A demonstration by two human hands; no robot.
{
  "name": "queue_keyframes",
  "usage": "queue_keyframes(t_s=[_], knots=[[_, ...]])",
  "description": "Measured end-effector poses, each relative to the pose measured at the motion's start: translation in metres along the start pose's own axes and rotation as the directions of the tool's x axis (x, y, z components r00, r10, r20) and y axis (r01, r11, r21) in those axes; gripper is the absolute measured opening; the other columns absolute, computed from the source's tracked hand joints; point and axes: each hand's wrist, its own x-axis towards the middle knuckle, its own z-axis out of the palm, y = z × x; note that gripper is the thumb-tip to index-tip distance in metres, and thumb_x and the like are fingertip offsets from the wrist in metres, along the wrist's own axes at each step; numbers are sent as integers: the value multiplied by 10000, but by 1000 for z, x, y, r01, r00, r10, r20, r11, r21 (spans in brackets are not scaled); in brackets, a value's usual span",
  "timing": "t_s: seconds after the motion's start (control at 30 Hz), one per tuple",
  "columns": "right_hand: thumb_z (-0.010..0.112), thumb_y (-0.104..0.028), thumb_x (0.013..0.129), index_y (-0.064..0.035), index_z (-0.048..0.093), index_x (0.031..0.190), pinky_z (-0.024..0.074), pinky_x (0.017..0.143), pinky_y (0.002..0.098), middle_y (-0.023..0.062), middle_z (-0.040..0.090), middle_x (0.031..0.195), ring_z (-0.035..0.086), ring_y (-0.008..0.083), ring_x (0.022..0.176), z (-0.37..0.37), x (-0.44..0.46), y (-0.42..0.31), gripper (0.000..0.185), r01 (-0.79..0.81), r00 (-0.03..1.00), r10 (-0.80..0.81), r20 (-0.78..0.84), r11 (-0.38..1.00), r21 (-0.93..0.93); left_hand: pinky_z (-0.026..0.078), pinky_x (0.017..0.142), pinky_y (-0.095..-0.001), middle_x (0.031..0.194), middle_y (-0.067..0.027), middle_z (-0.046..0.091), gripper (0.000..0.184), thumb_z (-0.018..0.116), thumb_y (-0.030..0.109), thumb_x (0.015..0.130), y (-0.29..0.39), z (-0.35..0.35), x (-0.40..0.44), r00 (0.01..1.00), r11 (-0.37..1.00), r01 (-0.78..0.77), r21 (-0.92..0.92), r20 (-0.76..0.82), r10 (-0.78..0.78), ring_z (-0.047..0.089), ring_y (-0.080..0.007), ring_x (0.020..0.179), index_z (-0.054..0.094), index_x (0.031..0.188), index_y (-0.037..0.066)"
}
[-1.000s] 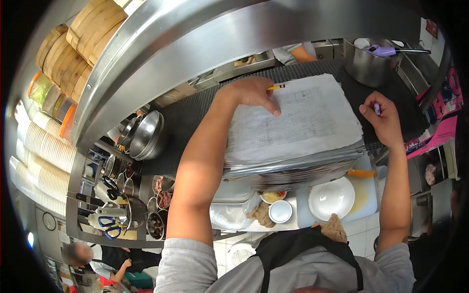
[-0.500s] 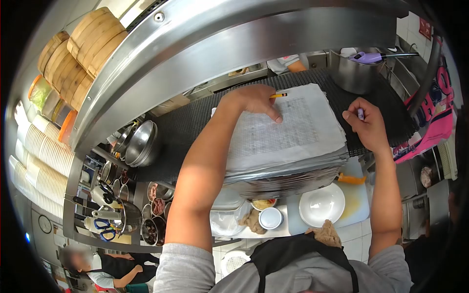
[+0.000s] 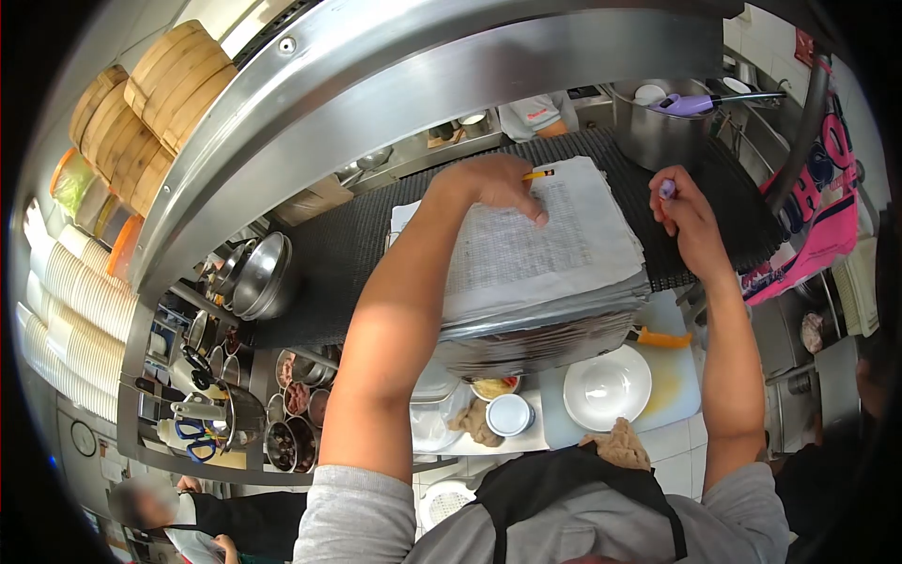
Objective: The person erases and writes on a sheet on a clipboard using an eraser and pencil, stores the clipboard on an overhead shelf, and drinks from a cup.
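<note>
Mid-frame, your left hand (image 3: 500,186) is lying over the paper stack (image 3: 597,246), its grip on the pencil (image 3: 540,175) unclear. Your right hand (image 3: 692,214) is clutching a purple item (image 3: 667,189); upper right, a purple-and-black tool (image 3: 684,104) is jutting past the steel pot's (image 3: 653,143) rim.

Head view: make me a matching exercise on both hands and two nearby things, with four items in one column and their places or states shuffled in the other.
Column one
1. Left hand
2. Right hand
3. Round, glossy white bowl
4. Long purple-and-black tool

Column two
A. On the pale blue cutting board
B. Closed around a small purple object
C. At the mouth of the round metal pot
D. Over the stack of white gridded paper

Right pairs: 1-D, 2-B, 3-A, 4-C.
</note>
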Motion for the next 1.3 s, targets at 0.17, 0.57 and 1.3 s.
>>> queue_keyframes(t_s=[0.17,0.57,1.3], knots=[[598,-104,964,-21,581,1192,491,794,321,111,640,958,610,198,880,14,4,-11,243,158,987,-147,62,859,-487,500,863,-412,1065,-179,688,786,812,652,620,1,0,5,1000,1000,-3,18,5,3,651,-328,1027,659,1051,13],[695,-133,842,-22,610,976,485,737,442,178,655,862,643,358,833,57,65,-36,193,387,835,117,538,571,-724,483,874,-410,1044,-166,687,785,831,634,627,-6,7,5,1000,996,8,-85,15,-7,648,-317,1006,646,1064,9],[711,-97,828,-20,629,943,498,763,417,134,609,858,618,323,875,56,73,-25,160,502,752,113,649,540,-675,487,741,-378,831,-108,638,668,849,596,669,-16,10,10,998,987,-58,-151,21,62,635,-270,827,595,914,28]])
